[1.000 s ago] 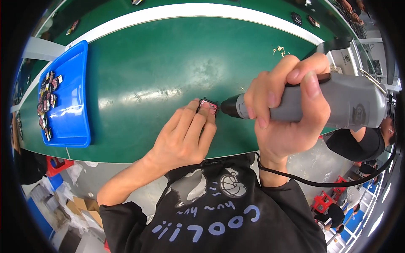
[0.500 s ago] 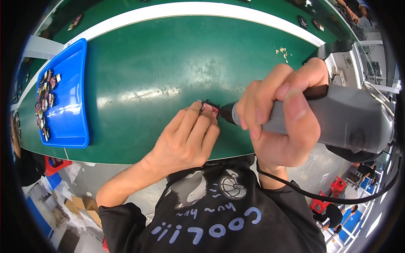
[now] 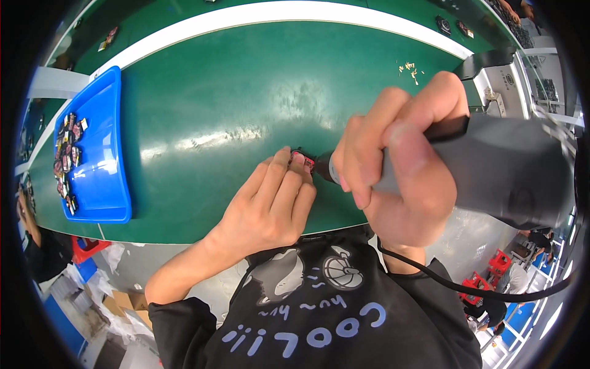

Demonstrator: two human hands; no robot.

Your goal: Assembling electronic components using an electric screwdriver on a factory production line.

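Right of the one blue tray (image 3: pixel 104 166), two hands are busy over the green counter (image 3: pixel 196 178)! One small red-and-black piece (image 3: pixel 308 164) sits well right of that tray, long axis aslant, the end farther from the tray lying nearer the person. The left hand (image 3: pixel 264 203), fingers bent close together, holds it down; its thumb is hidden. Farther right of the tray, the right hand (image 3: pixel 405 178) wraps firmly round one grey power tool (image 3: pixel 510 172), black nose aimed trayward at the piece's edge; contact, I can't tell! Inside the tray, small dark modules (image 3: pixel 66 150) overlap too much to count. Upside-down lettering crosses one black shirt (image 3: pixel 295 307); the tool's mark is blurred.
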